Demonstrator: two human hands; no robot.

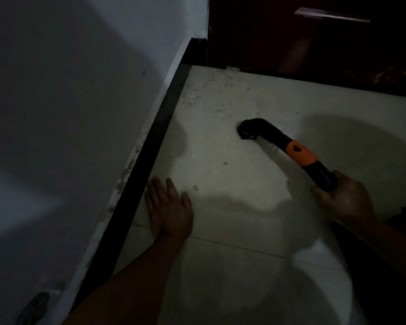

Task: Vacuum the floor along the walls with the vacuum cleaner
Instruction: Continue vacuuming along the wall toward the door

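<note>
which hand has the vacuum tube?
The right hand, gripping the black-and-orange vacuum tube; the left hand lies flat, fingers straight, on the floor beside the black baseboard.

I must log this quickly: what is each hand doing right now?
Left hand: open, flat on the floor beside the baseboard.
Right hand: closed around the vacuum tube, holding it.
</note>
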